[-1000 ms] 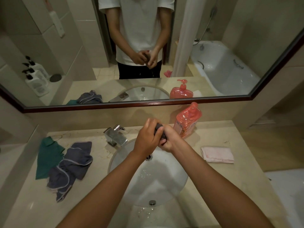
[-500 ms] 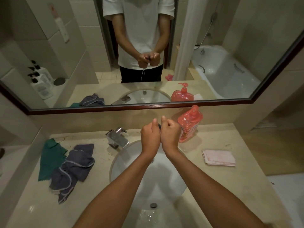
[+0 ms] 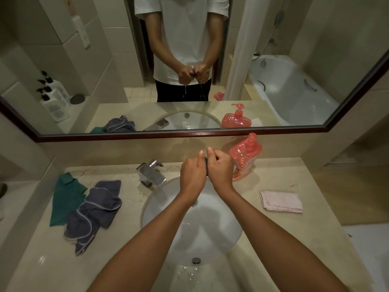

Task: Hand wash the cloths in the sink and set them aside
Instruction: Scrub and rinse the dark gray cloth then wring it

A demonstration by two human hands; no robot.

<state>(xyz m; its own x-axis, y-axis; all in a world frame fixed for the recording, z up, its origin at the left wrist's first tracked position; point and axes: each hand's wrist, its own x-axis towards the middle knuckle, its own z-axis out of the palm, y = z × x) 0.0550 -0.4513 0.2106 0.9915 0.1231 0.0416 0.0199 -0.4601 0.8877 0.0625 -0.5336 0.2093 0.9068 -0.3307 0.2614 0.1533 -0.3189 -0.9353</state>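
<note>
Above the basin: both forearms reach forward over the sink [image 3: 160, 209], fists side by side and knuckles pointing away toward the mirror [image 3: 210, 133].
Left hand: the left hand [image 3: 192, 175] is curled into a fist, thumb up, pressed against the other hand.
Right hand: the right hand [image 3: 220, 168] is curled the same way, thumb raised, just beside the pink soap bottle [image 3: 245, 159].
Grip: both fists are closed tight round a dark cloth [image 3: 206, 163] squeezed between them, held over the back part of the basin.
Hard to see: only a thin dark sliver of that cloth shows between the hands; its shape cannot be made out. The mirror shows the fists from the front with water dripping beneath them.
Left of the sink: a grey cloth [image 3: 96, 213] with pale edging lies crumpled on the counter [image 3: 294, 239], overlapping a green cloth [image 3: 65, 199].
Right of the sink: a folded pink cloth [image 3: 281, 201] lies flat, well apart from the basin.
Behind the basin: a chrome faucet [image 3: 151, 171] stands at the rim, left of the hands.
</note>
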